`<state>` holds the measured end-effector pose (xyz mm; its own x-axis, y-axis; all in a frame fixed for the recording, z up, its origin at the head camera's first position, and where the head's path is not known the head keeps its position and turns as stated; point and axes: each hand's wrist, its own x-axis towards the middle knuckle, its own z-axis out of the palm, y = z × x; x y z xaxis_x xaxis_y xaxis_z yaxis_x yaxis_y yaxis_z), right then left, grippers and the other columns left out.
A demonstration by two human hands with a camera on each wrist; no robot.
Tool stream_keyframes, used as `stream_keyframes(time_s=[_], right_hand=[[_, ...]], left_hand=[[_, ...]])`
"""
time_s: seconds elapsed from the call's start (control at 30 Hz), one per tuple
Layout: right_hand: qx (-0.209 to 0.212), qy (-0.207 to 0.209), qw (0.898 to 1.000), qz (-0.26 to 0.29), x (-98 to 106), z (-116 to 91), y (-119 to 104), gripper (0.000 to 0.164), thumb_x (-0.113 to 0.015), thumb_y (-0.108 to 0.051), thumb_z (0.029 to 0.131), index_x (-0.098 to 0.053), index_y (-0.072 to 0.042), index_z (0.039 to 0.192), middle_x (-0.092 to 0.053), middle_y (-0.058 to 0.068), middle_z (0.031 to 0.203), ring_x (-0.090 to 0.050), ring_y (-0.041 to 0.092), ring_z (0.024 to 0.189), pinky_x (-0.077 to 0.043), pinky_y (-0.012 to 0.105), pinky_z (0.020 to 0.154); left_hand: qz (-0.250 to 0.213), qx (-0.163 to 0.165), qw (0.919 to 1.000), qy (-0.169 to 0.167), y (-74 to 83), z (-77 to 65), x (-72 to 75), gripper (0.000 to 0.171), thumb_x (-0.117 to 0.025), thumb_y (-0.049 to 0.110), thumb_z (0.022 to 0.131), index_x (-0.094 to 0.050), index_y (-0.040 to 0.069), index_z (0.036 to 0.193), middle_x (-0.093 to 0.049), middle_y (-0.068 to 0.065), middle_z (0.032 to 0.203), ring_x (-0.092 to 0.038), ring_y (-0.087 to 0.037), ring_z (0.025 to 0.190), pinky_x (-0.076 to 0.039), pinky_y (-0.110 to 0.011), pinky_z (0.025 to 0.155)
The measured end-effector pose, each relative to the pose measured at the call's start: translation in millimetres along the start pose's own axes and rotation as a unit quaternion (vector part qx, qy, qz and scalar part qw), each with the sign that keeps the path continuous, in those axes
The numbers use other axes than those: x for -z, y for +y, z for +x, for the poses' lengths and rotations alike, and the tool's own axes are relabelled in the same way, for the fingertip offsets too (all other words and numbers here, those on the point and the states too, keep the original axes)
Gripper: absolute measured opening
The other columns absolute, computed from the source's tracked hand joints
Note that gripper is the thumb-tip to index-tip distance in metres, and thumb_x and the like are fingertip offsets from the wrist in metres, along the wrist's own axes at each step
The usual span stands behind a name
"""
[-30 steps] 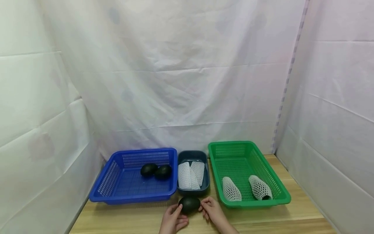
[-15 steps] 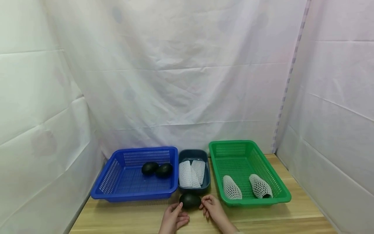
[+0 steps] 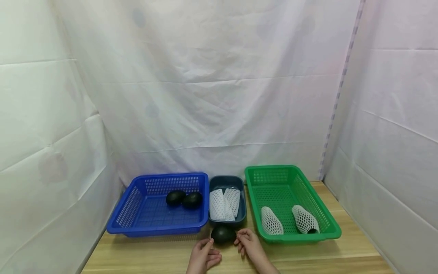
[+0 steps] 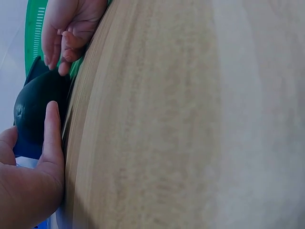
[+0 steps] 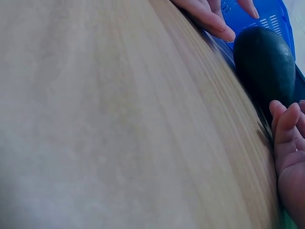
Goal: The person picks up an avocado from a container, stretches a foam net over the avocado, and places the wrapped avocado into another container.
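A dark green avocado [image 3: 223,235] lies on its side on the wooden table, just in front of the small dark container [image 3: 241,217]. At its left end is my left hand [image 3: 204,255], thumb and fingers spread and fairly straight; the thumb tip is at or very near the skin. My right hand [image 3: 251,247] rests by the other end with loosely bent fingers, the fingertips close to the fruit. Whether they touch it I cannot tell. In the left wrist view the avocado [image 4: 35,102] sits beyond the left thumb and a straight finger. Neither hand grips it.
A blue basket [image 3: 157,230] at left holds two more avocados [image 3: 184,199]. White foam net sleeves [image 3: 222,205] lie in the small container. In the green basket [image 3: 297,238] at right are two net-covered fruits [image 3: 288,220]. White cloth [image 3: 219,106] hangs behind and at both sides.
The avocado has shifted slightly away from me, toward the small container, while both hands have stayed nearly in place. The baskets moved only a little in view, with the camera.
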<state>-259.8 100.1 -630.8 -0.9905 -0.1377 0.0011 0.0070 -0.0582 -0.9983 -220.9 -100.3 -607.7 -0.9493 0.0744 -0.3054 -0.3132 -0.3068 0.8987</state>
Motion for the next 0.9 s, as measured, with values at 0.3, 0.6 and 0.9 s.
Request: stream_keyframes(time_s=[0.3, 0.6, 0.9], right_hand=[[0.007, 0.001, 0.999, -0.037, -5, -9, -16, 0.021, -0.056, -0.017, 0.089, -0.052, 0.003, 0.094, -0.058, 0.009, 0.072, -0.049, 0.012, 0.052, -0.042, 0.023, 0.042], [0.152, -0.053, 0.954, -0.253, -25, -1, -56, 0.008, -0.061, -0.017, 0.086, -0.060, -0.010, 0.088, -0.057, -0.007, 0.077, -0.052, 0.005, 0.067, -0.045, 0.022, 0.058], [0.205, -0.048, 0.876, -0.433, -28, 21, -90, 0.011, -0.060, -0.018, 0.085, -0.063, -0.011, 0.093, -0.058, -0.005, 0.093, -0.054, 0.014, 0.090, -0.045, 0.033, 0.077]], left_hand=[[-0.012, -0.009, 0.9998, -0.012, -1.7, -1.8, 8.9, 0.059, -0.052, 0.027, 0.091, -0.027, -0.015, 0.124, -0.060, -0.015, 0.075, -0.064, -0.026, 0.068, -0.052, -0.039, 0.065], [0.100, -0.076, 0.9902, 0.060, 16.7, -9.8, 13.6, 0.045, -0.050, 0.021, 0.090, -0.041, -0.015, 0.116, -0.062, -0.010, 0.074, -0.062, -0.020, 0.064, -0.052, -0.035, 0.058], [0.294, -0.166, 0.9372, 0.088, 46.3, -10.4, 5.4, 0.030, -0.058, 0.017, 0.087, -0.056, -0.006, 0.106, -0.063, -0.010, 0.075, -0.058, -0.022, 0.069, -0.045, -0.029, 0.059]])
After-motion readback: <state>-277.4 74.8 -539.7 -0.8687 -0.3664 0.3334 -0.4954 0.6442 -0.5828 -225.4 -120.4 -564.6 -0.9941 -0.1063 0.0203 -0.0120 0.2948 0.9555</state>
